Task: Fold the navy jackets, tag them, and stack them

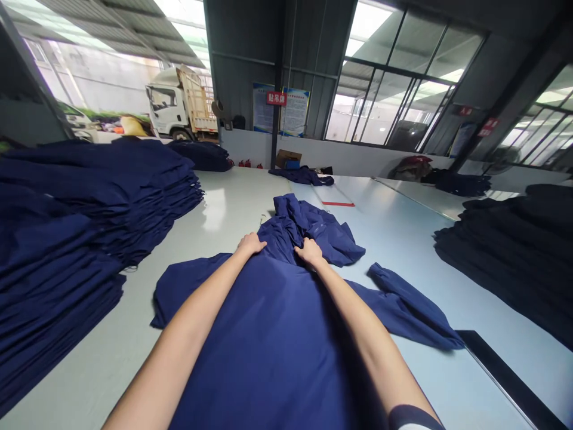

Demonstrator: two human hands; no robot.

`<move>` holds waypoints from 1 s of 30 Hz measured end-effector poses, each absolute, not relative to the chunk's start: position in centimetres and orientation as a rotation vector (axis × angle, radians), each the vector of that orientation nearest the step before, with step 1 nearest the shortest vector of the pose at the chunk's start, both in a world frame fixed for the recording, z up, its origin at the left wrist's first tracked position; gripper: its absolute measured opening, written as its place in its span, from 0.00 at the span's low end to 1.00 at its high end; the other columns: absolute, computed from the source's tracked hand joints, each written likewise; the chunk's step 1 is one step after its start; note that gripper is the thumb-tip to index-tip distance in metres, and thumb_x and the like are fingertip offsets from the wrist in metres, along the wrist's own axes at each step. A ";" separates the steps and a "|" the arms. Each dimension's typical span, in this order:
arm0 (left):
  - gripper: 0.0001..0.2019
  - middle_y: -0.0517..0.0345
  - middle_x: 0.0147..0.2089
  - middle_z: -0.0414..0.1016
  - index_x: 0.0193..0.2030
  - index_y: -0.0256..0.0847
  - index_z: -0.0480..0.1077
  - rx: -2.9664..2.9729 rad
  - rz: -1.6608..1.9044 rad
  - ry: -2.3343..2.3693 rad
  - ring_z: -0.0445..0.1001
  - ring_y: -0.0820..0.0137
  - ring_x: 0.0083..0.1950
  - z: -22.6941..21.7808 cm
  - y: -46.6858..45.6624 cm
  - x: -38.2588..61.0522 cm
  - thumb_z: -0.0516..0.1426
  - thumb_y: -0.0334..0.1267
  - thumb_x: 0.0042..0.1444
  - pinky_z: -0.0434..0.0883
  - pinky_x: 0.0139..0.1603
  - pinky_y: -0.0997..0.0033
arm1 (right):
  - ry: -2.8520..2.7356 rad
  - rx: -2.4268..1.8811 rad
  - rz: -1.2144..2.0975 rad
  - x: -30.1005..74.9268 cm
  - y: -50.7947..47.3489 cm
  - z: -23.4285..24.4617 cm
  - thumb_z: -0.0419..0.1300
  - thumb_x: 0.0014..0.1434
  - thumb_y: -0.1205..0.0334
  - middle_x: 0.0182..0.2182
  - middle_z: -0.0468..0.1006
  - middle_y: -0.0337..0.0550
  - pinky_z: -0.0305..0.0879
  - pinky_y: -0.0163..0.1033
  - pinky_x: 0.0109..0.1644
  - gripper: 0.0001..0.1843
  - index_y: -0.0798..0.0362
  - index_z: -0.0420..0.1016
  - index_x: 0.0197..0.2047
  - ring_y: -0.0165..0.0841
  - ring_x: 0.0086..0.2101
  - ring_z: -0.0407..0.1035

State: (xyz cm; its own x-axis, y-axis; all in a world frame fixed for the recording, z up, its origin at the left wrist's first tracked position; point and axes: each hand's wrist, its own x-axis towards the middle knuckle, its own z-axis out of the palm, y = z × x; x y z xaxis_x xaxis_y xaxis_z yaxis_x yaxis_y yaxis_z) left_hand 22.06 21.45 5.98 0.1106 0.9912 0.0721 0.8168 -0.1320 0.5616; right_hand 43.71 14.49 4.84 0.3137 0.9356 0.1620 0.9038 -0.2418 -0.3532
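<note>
One navy garment [273, 334] lay spread on the table [233, 203], bunched at its far end. There the left hand [250, 243] and right hand [311, 251] each gathered cloth, fingers [258, 241] curled shut on it. Beyond the garment lay one crumpled navy piece [302, 175]; two folded stacks [89, 203] [505, 257] flanked it.

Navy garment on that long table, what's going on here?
A person stands at a long pale table with a navy long-sleeved garment spread in front of them. Their left hand and right hand are both on the bunched cloth near its far end. Tall stacks of folded navy garments sit to the left, a dark stack sits to the right, and another navy garment lies further along.
</note>
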 end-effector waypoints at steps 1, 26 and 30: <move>0.14 0.46 0.47 0.83 0.50 0.37 0.78 1.988 0.587 1.768 0.82 0.58 0.51 5.8 22.7 22.4 0.66 0.42 0.61 0.76 0.54 0.58 | -1.642 -2.211 0.122 44.2 15.1 4.7 0.66 0.61 0.63 0.49 0.83 0.59 0.73 0.46 0.55 0.14 0.56 0.81 0.50 0.47 0.49 0.79; 0.26 0.50 0.78 0.59 0.73 0.47 0.65 2.675 0.483 0.121 0.54 0.55 0.80 -0.9 -11.0 27.8 0.52 0.48 0.71 0.52 0.79 0.43 | -0.994 -2.141 -0.035 65.2 -10.0 4.3 0.69 0.51 0.56 0.48 0.81 0.61 0.61 0.56 0.65 0.15 0.55 0.80 0.39 0.57 0.59 0.68; 0.32 0.49 0.81 0.52 0.77 0.48 0.59 2.653 0.347 -0.004 0.47 0.52 0.82 -2.6 -15.3 29.7 0.54 0.53 0.69 0.48 0.80 0.41 | -0.786 -1.952 -0.057 68.3 -11.3 5.0 0.59 0.60 0.53 0.36 0.80 0.53 0.66 0.51 0.61 0.12 0.51 0.73 0.30 0.49 0.50 0.74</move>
State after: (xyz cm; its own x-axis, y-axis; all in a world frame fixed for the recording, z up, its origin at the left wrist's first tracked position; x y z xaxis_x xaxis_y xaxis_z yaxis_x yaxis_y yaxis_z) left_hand 29.72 -15.31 -2.63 0.9682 0.0558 0.2439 -0.0608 -0.8932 0.4455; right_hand 68.30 -11.31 5.02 0.7883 0.4996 0.3593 0.5460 -0.2985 -0.7828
